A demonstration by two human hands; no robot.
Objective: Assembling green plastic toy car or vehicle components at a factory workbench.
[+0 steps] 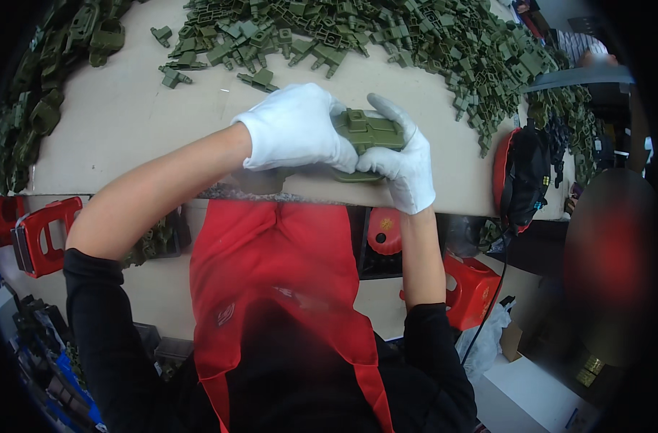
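Note:
Both my hands wear white gloves and meet over the near part of a pale table. Between them is an olive-green plastic toy vehicle part [372, 132], flat with a small raised block on top. My left hand [300, 128] grips its left side, fingers curled and partly hidden behind the glove's back. My right hand [405, 162] is closed round its right side, thumb near the front edge and a finger along the far edge. A further green edge of the part shows below, by my fingertips.
A big heap of small green plastic parts [300, 29] covers the table's far side. Larger green pieces [44, 112] line the left edge. A black-and-red bag [524, 177] with a cable lies at right. Red stools [44, 234] stand below the table [127, 144].

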